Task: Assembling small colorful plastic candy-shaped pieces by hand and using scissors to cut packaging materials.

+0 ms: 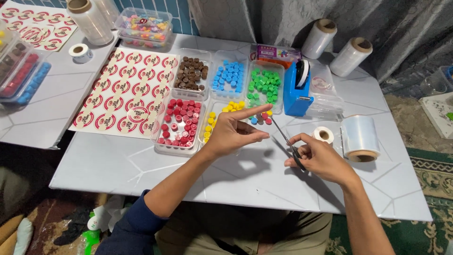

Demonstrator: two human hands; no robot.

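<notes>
My right hand grips the scissors by the handle loops, blades pointing up over the worktop. My left hand is open, fingers stretched, holding nothing visible. I judge the scissors stiff, light and sharp; the loops are the safe hold.

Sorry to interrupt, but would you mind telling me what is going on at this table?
A person sits at a white table. The right hand holds a pair of scissors, blades pointing toward the left hand, which is raised with fingers spread and holds nothing that can be made out. Behind the hands are clear trays of red, brown, blue and green small pieces, a sticker sheet and a blue tape dispenser.
</notes>
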